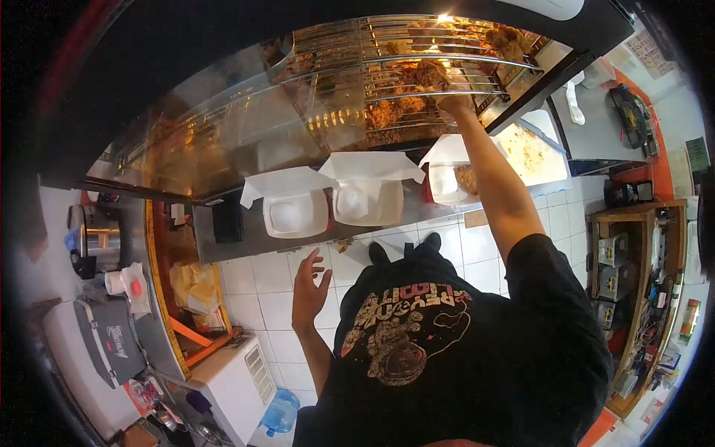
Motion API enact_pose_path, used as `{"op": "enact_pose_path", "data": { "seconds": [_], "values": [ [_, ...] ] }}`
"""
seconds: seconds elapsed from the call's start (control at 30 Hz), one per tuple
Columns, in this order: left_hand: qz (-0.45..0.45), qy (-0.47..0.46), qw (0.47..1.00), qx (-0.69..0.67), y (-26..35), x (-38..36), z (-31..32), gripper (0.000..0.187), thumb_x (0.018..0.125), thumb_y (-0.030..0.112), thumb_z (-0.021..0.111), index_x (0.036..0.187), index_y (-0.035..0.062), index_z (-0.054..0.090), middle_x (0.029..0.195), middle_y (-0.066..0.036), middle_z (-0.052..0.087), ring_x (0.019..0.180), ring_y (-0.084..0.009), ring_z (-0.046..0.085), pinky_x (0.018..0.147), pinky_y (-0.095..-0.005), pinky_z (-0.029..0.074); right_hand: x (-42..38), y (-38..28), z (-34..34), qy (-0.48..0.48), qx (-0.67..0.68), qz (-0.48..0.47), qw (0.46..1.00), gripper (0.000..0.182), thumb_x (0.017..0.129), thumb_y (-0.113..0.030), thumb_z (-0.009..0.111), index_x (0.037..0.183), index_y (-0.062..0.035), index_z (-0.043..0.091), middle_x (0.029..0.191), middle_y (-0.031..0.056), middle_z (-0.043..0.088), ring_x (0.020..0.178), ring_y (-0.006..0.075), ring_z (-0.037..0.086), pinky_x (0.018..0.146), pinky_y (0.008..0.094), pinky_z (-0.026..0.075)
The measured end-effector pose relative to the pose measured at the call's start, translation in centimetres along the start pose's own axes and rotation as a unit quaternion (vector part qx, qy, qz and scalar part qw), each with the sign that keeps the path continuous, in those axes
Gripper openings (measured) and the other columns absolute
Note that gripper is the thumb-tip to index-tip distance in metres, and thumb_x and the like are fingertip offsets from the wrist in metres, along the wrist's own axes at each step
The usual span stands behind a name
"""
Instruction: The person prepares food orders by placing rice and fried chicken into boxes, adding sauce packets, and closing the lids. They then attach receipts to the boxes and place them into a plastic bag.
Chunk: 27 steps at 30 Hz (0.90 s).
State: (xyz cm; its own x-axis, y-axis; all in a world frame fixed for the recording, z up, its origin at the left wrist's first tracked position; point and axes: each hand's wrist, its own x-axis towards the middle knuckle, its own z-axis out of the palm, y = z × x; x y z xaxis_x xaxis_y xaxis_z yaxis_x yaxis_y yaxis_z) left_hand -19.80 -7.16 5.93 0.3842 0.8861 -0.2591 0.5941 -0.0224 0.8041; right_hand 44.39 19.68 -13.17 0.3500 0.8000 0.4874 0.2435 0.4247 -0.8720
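Note:
My right hand [452, 106] reaches into the lit display case, right at a piece of fried chicken [430, 74] on the wire rack [380, 95]. Its fingers are largely hidden, so I cannot tell whether they grip the piece. More fried chicken [395, 112] lies to the left on the rack. Below the case stand a left takeaway box [296, 216] and a middle takeaway box [369, 212], both white with raised lids. Beside my right forearm, a third takeaway box [444, 185] contains a brown fried piece [466, 179]. My left hand [309, 290] hangs open before the counter, fingers apart, holding nothing.
A crumb-strewn white tray [530, 155] rests right of the boxes. The glass front [223, 141] of the case spans the upper left. Wooden shelves [637, 212] stand at right; a white appliance [237, 387] and a blue water bottle [281, 412] are at lower left.

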Motion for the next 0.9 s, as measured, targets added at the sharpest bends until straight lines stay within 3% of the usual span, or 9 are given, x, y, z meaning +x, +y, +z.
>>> {"op": "enact_pose_path", "data": {
  "seconds": [0.03, 0.07, 0.13, 0.27, 0.33, 0.4, 0.73, 0.8, 0.9],
  "values": [
    [-0.002, 0.002, 1.0, 0.001, 0.2, 0.0, 0.0, 0.053, 0.09, 0.008, 0.064, 0.139, 0.0089, 0.045, 0.118, -0.015, 0.059, 0.096, -0.0258, 0.064, 0.085, -0.0391, 0.051, -0.9, -3.1, 0.4, 0.012, -0.346, -0.101, 0.933, 0.036, 0.087, -0.035, 0.06, 0.113, -0.0097, 0.061, 0.097, 0.0088, 0.065, 0.089, 0.025, 0.061, 0.074, 0.0336, 0.05],
    [-0.003, 0.005, 1.0, 0.002, 0.3, 0.0, 0.0, 0.053, 0.09, 0.008, 0.064, 0.139, 0.0091, 0.045, 0.118, -0.015, 0.059, 0.096, -0.0261, 0.064, 0.085, -0.0392, 0.051, -1.9, -6.6, 1.0, 0.024, -0.646, -0.186, 0.74, 0.028, 0.093, -0.035, 0.053, 0.106, -0.0122, 0.062, 0.081, 0.0052, 0.066, 0.078, 0.0187, 0.063, 0.057, 0.0286, 0.051],
    [-0.002, 0.001, 1.0, 0.002, 0.2, 0.1, 0.0, 0.054, 0.09, 0.009, 0.064, 0.14, 0.0091, 0.044, 0.118, -0.015, 0.06, 0.096, -0.0262, 0.064, 0.085, -0.0392, 0.051, -3.5, -12.6, 3.3, 0.08, -0.518, -0.186, 0.831, 0.029, 0.095, -0.036, 0.052, 0.109, -0.0136, 0.063, 0.089, 0.0063, 0.065, 0.08, 0.0168, 0.064, 0.048, 0.0233, 0.047],
    [0.004, -0.005, 1.0, -0.006, 0.5, 0.6, 0.5, 0.055, 0.089, 0.01, 0.065, 0.14, 0.0079, 0.044, 0.119, -0.016, 0.059, 0.095, -0.0257, 0.064, 0.085, -0.039, 0.051, -7.0, -21.6, 6.0, 0.137, -0.325, -0.014, 0.936, 0.06, 0.079, -0.03, 0.074, 0.127, -0.0024, 0.05, 0.113, 0.0194, 0.06, 0.104, 0.0376, 0.056, 0.096, 0.0452, 0.047],
    [0.0, -0.024, 1.0, -0.008, 0.6, 0.9, 0.5, 0.056, 0.089, 0.01, 0.065, 0.14, 0.0069, 0.044, 0.119, -0.016, 0.06, 0.095, -0.0257, 0.065, 0.085, -0.0389, 0.051, -10.6, -24.7, 5.9, 0.158, -0.479, -0.206, 0.838, 0.073, 0.072, -0.021, 0.083, 0.132, -0.0027, 0.046, 0.118, 0.0187, 0.057, 0.111, 0.0342, 0.056, 0.097, 0.0433, 0.047],
    [0.017, -0.034, 0.999, -0.001, 0.4, 1.4, 0.6, 0.056, 0.088, 0.01, 0.065, 0.14, 0.0069, 0.043, 0.119, -0.016, 0.06, 0.095, -0.0259, 0.065, 0.085, -0.0386, 0.051, -12.5, -32.5, 8.1, 0.139, -0.309, -0.052, 0.939, 0.076, 0.071, -0.016, 0.085, 0.134, -0.0044, 0.043, 0.129, 0.0149, 0.05, 0.117, 0.029, 0.053, 0.098, 0.0407, 0.046],
    [0.07, -0.1, 0.991, 0.059, 3.3, 4.4, 0.7, 0.059, 0.09, 0.011, 0.065, 0.144, 0.0088, 0.04, 0.12, -0.016, 0.06, 0.097, -0.0267, 0.065, 0.086, -0.0381, 0.05, -18.8, -41.2, 10.7, 0.137, 0.017, -0.005, 0.99, 0.071, 0.082, -0.013, 0.075, 0.14, -0.0009, 0.037, 0.141, 0.02, 0.041, 0.128, 0.0339, 0.048, 0.105, 0.0425, 0.045],
    [0.073, -0.096, 0.991, 0.056, 3.5, 4.5, 0.7, 0.059, 0.09, 0.011, 0.064, 0.144, 0.009, 0.04, 0.12, -0.016, 0.059, 0.098, -0.0266, 0.064, 0.086, -0.0382, 0.05, -18.7, -42.7, 11.1, 0.148, 0.617, 0.242, 0.734, 0.063, 0.09, -0.02, 0.068, 0.141, -0.0024, 0.037, 0.14, 0.0247, 0.043, 0.127, 0.0373, 0.049, 0.105, 0.0439, 0.048],
    [0.073, -0.087, 0.992, 0.051, 3.4, 4.1, 0.8, 0.059, 0.091, 0.012, 0.064, 0.145, 0.0095, 0.039, 0.12, -0.017, 0.059, 0.099, -0.0265, 0.064, 0.087, -0.0384, 0.05, -19.5, -42.8, 12.3, 0.114, 0.69, 0.228, 0.677, 0.059, 0.094, -0.026, 0.062, 0.141, -0.0013, 0.037, 0.138, 0.0279, 0.044, 0.121, 0.0364, 0.054, 0.101, 0.0412, 0.052]
  ]
}}
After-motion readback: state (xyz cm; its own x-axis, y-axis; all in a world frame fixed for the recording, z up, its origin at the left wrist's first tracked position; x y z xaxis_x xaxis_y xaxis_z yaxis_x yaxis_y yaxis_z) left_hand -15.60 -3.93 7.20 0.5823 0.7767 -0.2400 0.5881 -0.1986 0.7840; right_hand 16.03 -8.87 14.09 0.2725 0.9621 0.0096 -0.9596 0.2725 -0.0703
